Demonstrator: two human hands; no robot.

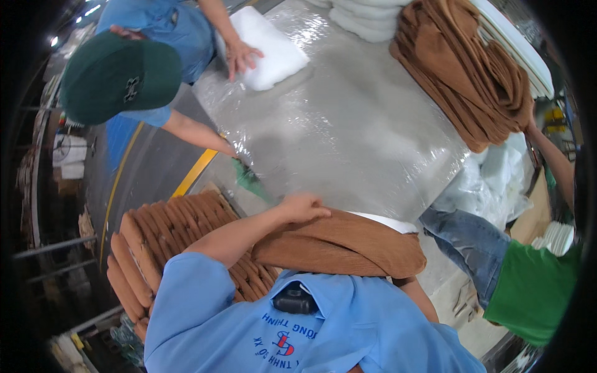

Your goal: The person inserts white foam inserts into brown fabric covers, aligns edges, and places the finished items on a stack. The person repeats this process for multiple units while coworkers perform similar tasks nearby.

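A brown fabric-covered cushion (348, 245) lies against my front at the near edge of the table, with a strip of white padding (388, 222) showing along its far side. My left hand (303, 207) is closed on the cushion's upper left edge, its fingers curled over the brown cloth. Only part of my right forearm (416, 298) comes into sight below the cushion's right end; the cushion hides that hand and its fingers.
A plastic-covered table (360, 137) spreads ahead. Across it, a co-worker in a green cap (121, 78) touches a white pad (264, 50). Brown covers (463, 74) are piled far right, beside a person in green (528, 292). Brown cushions (177, 233) are stacked left.
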